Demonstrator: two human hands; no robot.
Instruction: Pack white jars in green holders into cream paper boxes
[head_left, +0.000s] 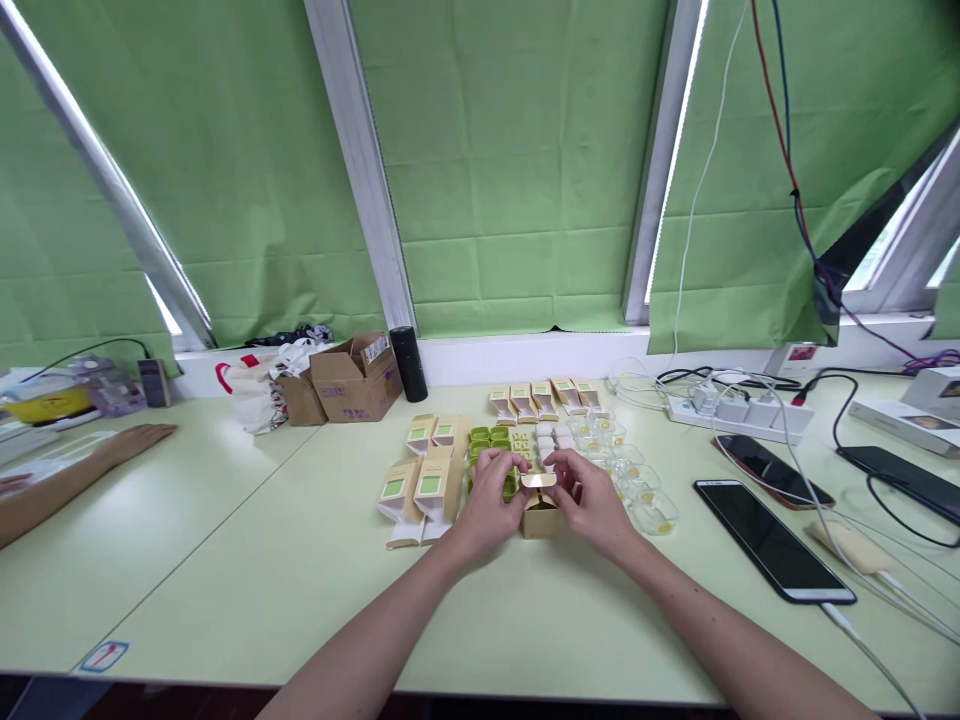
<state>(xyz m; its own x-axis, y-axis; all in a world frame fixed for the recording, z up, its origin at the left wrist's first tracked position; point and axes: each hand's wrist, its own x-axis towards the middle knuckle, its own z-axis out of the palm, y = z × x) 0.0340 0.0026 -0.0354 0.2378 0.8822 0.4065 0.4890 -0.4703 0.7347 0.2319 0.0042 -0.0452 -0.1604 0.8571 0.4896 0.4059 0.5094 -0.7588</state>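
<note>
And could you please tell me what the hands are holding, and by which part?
The left hand and right hand hold the small box by its top flap, at opposite ends.

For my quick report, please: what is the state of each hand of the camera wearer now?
Left hand: closed, holding the small box by its flap, left end.
Right hand: closed, holding the same flap, right end.

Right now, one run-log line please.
left hand: at flap; right hand: at flap; small box: on table, flap raised; left side: cartons; right side: clear containers
</note>
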